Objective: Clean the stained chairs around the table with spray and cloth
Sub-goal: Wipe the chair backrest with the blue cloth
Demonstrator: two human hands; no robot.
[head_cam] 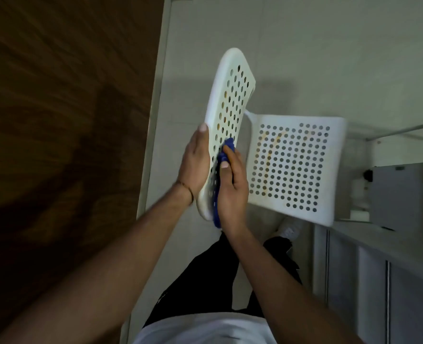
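Note:
A white plastic chair with round holes stands on the floor below me. Its backrest [232, 95] rises toward me at centre and its seat [297, 167] lies to the right, marked with yellowish streaks. My left hand [195, 162] lies flat against the back face of the backrest, fingers straight, steadying it. My right hand [232, 187] holds a blue cloth [224, 155] and presses it against the front face of the backrest near its lower edge. No spray bottle is in view.
A dark wooden surface [56, 120] with a white frame edge [153, 120] fills the left. Grey cabinets with metal handles [369, 281] stand at the lower right, and a grey box [399, 194] sits to the right of the seat. Pale floor tiles [304, 45] lie beyond the chair.

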